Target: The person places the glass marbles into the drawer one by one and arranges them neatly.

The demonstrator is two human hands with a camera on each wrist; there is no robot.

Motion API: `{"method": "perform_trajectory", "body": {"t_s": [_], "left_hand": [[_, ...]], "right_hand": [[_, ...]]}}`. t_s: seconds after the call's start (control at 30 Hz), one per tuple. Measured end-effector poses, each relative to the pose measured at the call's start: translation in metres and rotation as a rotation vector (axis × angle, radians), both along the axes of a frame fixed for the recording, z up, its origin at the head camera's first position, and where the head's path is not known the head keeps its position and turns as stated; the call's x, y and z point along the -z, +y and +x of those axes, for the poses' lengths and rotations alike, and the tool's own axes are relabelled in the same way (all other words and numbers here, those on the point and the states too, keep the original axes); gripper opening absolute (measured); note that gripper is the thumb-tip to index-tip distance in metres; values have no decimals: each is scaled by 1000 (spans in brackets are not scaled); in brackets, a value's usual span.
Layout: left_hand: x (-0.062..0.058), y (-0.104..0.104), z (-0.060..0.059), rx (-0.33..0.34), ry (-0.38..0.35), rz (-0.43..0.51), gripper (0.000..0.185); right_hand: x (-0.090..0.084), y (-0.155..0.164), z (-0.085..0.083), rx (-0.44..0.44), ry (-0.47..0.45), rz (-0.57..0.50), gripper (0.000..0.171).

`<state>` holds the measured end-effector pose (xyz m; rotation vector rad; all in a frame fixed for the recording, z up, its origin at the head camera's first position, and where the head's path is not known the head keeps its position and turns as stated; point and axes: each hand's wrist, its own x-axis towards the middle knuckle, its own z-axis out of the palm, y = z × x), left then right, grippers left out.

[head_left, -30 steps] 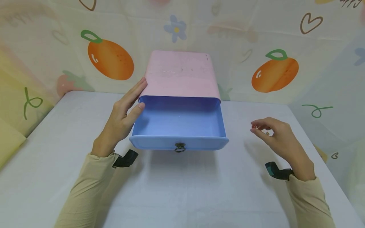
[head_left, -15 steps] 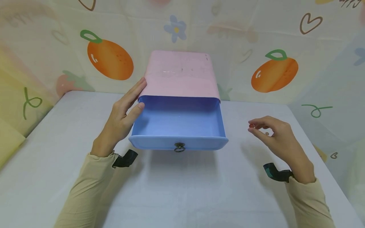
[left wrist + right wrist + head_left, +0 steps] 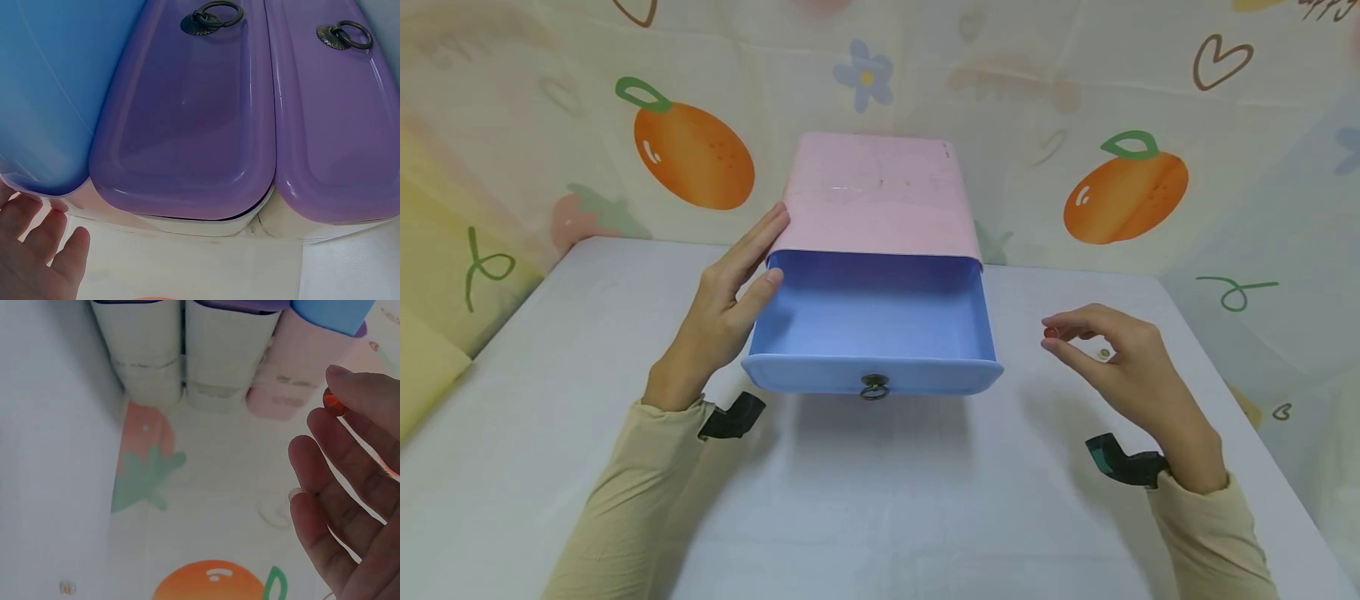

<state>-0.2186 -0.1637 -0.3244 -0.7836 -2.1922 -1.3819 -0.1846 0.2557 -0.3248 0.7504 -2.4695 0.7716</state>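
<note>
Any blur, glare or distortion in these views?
Head view: sharp, even light, soft shadows under the blue drawer and both arms, wide-angle bend at the edges. Left wrist: close, glossy highlights on the purple drawers. Right wrist: hazy, right hand out of focus.

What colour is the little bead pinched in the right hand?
Red; the bead shows best in the right wrist view, between the right hand's fingertips.
</note>
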Motion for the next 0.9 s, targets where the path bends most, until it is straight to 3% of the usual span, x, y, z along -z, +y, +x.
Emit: {"method": "perform_trajectory", "body": {"t_s": [0.4,0.9], "left_hand": [[0,0,0,-7,-12,6,55],[2,0,-1,-5,-3,12,55]], "right_hand": [[-11,-11,-6,-89,57,-13,37],[-28,-31,-9,-101,74,3,33]]}}
